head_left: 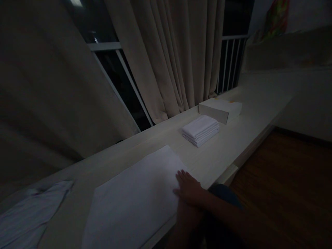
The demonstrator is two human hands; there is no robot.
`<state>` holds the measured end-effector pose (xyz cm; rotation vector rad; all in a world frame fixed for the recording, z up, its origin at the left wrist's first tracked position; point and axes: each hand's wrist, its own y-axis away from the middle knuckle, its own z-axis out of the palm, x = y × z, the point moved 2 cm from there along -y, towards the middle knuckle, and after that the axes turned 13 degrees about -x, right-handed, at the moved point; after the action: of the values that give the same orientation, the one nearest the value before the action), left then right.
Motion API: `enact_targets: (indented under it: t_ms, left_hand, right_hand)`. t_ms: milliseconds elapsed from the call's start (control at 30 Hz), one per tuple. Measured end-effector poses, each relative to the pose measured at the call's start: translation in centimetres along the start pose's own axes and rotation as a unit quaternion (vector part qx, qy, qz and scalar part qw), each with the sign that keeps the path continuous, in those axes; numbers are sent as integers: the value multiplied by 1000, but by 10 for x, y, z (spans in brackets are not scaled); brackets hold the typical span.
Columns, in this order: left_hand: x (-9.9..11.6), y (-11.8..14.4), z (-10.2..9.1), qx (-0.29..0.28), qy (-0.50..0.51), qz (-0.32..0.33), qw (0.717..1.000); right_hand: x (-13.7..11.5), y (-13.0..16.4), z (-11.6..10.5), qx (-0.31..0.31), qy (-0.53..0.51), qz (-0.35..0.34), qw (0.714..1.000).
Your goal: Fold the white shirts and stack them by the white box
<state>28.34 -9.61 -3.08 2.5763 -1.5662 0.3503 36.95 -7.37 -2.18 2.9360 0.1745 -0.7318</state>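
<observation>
The right hand (188,188) lies flat, palm down, with its fingers spread loosely on the near right edge of a large white cloth (137,200). It pinches nothing; the fingertips simply rest on the fabric. The forearm runs back from it toward the lower right, over the front edge of the counter (233,145). The left hand does not show clearly: a dark shape just below the right hand may be a second arm or a knee, and the dim light makes it too hard to tell.

The cloth is spread smooth on the counter, reaching from under the hand far out to its left and toward the person, where its near side seems to hang at the counter's front edge. Its far corner points away from the hand toward the window.

Beyond the hand and a little to its right, well apart from it, sits a neat stack of folded white cloths (200,130). Just behind that stack stands a low white box (220,109), close to it but not clearly touching.

Far to the left of the hand, past the spread cloth, a crumpled striped cloth (31,214) lies on the counter. Behind the counter hang pale curtains (168,62) before a dark window with white bars (230,62). To the right of the hand, below the counter's edge, is a dark wooden floor (285,180).
</observation>
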Motion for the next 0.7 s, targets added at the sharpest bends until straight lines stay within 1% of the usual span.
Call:
enact_targets:
  t_ms: [67,133,267,400,567,700]
  left_hand:
    - [0,2,-4,-37,3,12,999]
    - [2,1,-11,-58,0,15,998]
    - [7,1,-21,-56,-12,15,998]
    - [6,2,-20,-64,-2,0,998]
    - [3,4,-16,-75,-5,-6,997]
    - [3,4,-18,-74,-16,-4,997]
  right_hand:
    - [5,-29,-2,0,5,2,1000]
    - [10,-58,-3,-1,18,8,1000]
    - [18,-111,-3,3,52,16,999]
    - [27,-156,-9,-9,63,42,997]
    - [41,-199,-20,-10,54,87,995]
    - [49,-219,-26,9,45,114,992]
